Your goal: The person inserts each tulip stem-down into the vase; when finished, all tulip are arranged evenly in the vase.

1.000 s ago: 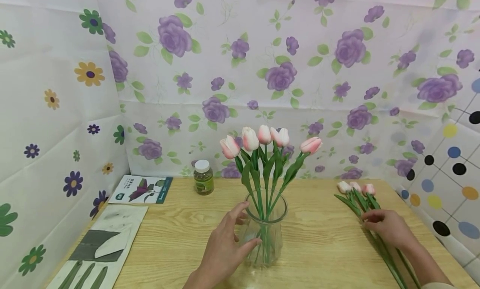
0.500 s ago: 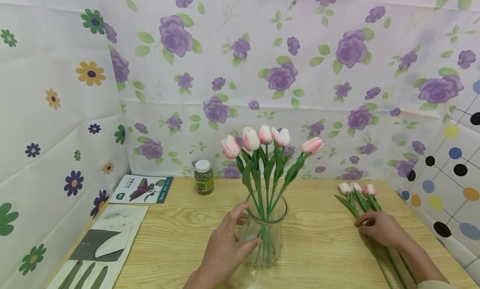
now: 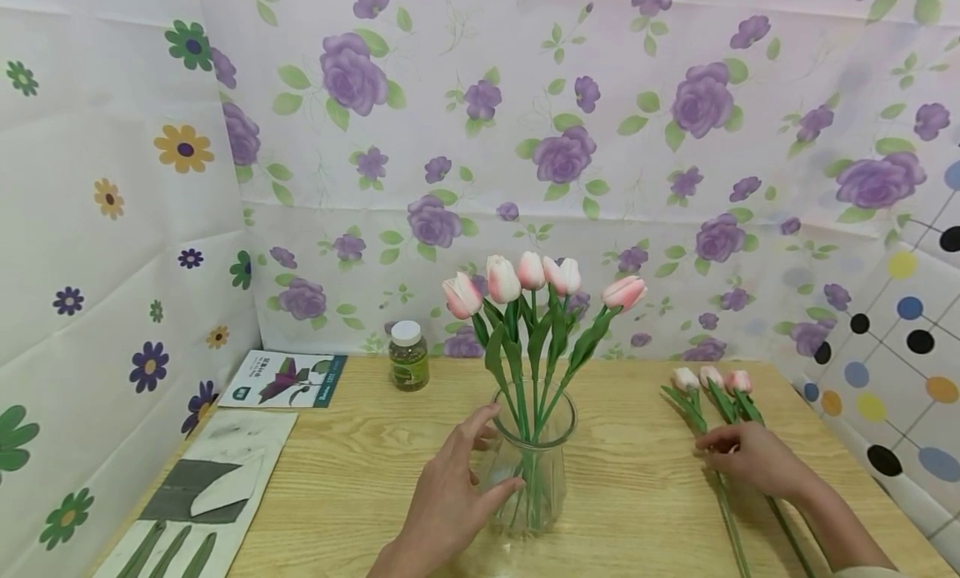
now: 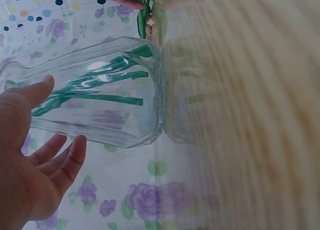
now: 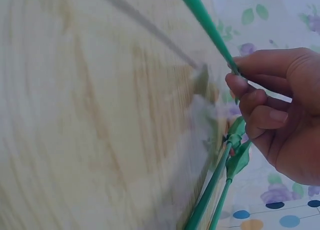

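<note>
On the wood table, just R of centre, a clear glass vase stands upright w/ a bunch of pink-&-white tulips in it; stems cross inside, ends down near the base. L hand is at the vase's L side, thumb in front, index up by the rim; fingers spread & only lightly bent, cupped loosely about the glass. Contact is hard to call thru clear glass, but the thumb looks to be on it.

R hand is over by the table's R side, well apart from the vase. Thumb & index tips are closed tog. in a pinch on a loose tulip, gripping its green stem just below the leaves; other fingers curl toward the palm. Two more tulips lie just to the R, partly hidden by that hand, heads toward the back edge.

Back L, a small jar w/ white lid & green label stands upright; farther L, a leaflet w/ dark flower print lies flat, & nearer, a longer grey-&-white sheet. Bkgd: purple-rose cloth.
</note>
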`<state>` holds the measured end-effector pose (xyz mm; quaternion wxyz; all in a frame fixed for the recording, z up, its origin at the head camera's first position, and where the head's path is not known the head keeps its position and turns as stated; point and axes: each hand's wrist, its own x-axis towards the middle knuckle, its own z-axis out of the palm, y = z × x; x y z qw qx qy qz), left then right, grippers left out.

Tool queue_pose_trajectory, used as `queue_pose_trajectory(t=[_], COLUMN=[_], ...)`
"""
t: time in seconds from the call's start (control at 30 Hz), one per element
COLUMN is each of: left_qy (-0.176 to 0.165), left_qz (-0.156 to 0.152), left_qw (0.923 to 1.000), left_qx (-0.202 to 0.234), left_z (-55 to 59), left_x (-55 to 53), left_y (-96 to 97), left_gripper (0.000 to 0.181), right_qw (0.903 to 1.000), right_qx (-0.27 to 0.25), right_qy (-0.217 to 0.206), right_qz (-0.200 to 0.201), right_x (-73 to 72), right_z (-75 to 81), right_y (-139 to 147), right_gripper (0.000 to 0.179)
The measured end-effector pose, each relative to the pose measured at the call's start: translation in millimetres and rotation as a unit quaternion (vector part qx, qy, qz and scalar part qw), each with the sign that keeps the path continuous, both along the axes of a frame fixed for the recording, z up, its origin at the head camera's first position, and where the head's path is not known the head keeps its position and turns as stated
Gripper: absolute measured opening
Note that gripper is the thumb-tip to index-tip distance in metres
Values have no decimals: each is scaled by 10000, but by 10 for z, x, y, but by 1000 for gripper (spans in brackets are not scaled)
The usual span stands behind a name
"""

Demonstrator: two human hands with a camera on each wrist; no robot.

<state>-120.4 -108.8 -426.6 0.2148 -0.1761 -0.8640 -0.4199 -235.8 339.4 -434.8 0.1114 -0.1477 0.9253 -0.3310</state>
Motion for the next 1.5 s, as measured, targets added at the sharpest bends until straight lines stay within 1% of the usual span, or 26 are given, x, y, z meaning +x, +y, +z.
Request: queue_pose_trajectory(t=[0.07,0.17,0.33,0.4,0.6,0.8,0.87,0.93,1.07,1.13,1.23,1.3,1.5], left_qy=[8,-2,-7,-1,-12,19,10,16,49,58,41,35,27], left_qz=[-3,-5,-1,3,-16,-17,-9,-2,-6,-13,-18,-25,-13], left_qw=[10000,10000,10000,10000,10000,10000,10000,10000,10000,10000,10000,10000,10000], left_qx=[8,16,27,23,15,17,4,-2,8,11,8,-1,8], left_z=[-3,-8,-7,-7,-10,-9,-11,-13,-16,-18,-18,-16,-14], left_x=[0,3,4,4,8,7,9,10,9,7,9,9,2], left_y=[1,1,1,1,3,6,6,5,5,4,0,-3,-2], left_gripper=[91,91,91,91,92,90,91,91,91,91,92,93,94], right_qw=[10000,9996,9966,9945,9835,9690,9639,9605,9516,9476,9405,9371,9255], right_qx=[-66,-162,-328,-448,-1023,-1635,-1837,-2001,-2353,-2450,-2620,-2701,-3055], right_qy=[-15,-14,-6,-66,-415,-386,-362,-269,-39,51,92,80,163], right_qz=[-35,-218,-755,-944,-1435,-1811,-1892,-1914,-1975,-2049,-2161,-2212,-2234], right_x=[4,9,33,45,62,88,91,92,98,103,107,105,110], right_z=[9,23,63,80,125,168,182,196,222,234,260,283,347], right_y=[-9,-20,-63,-84,-142,-191,-201,-211,-235,-252,-293,-323,-411], right_gripper=[32,34,44,48,59,62,60,53,24,16,16,18,25])
